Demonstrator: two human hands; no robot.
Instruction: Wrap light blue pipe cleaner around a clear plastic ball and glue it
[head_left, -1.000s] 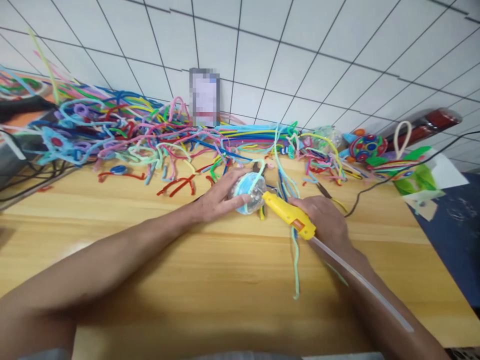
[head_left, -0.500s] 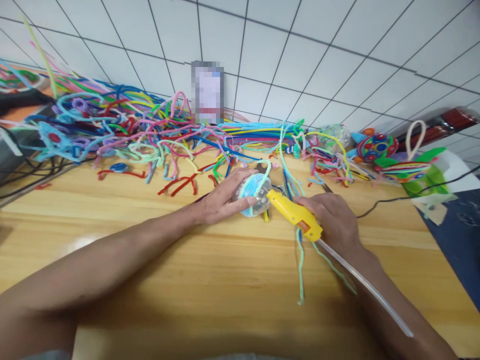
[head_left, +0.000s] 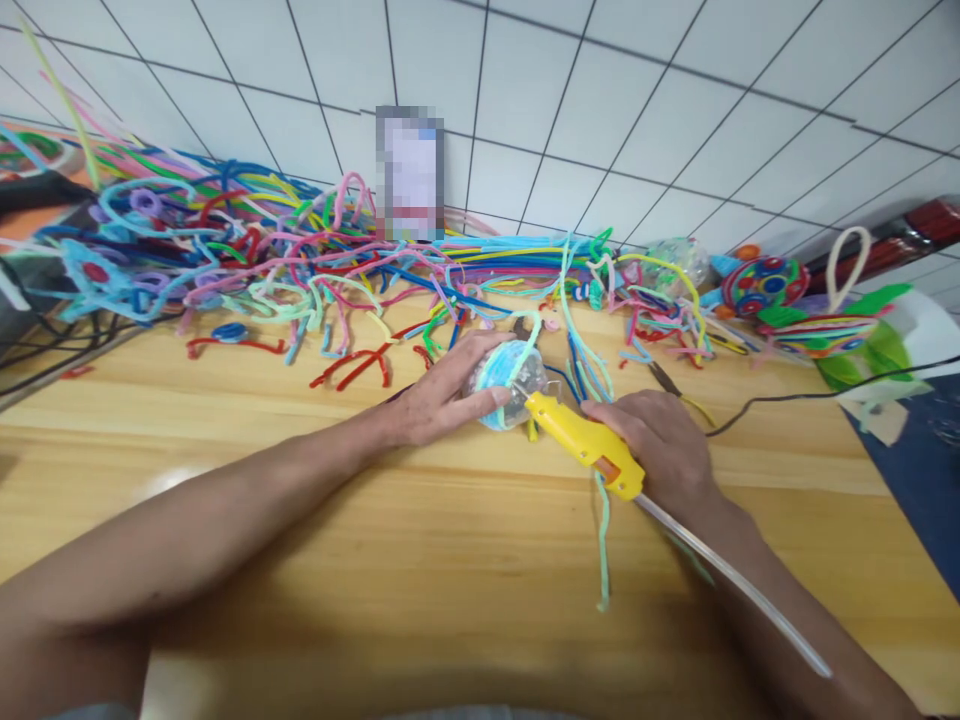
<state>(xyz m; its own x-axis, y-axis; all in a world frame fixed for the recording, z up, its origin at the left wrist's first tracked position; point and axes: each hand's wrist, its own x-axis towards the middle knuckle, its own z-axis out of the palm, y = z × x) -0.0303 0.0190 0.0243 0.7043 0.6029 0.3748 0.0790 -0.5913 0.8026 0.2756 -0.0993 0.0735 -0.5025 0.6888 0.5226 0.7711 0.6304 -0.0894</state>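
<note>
The clear plastic ball wound with pale blue and mint-green fuzzy stems sits in the grasp of the left hand, lying just beyond its palm to the right, with the fingers curled over its far left side and the thumb pressed along its near face. The right hand is clamped around the yellow plastic glue gun (its handle is hidden by the fingers), to the right of the ball and well apart from the left hand. The gun's nozzle points left at the ball's clear side; whether it touches cannot be told. A long translucent glue stick juts from the gun's rear above the right forearm, and a loose mint-green fuzzy stem trails beneath the gun on the pale wooden table
</note>
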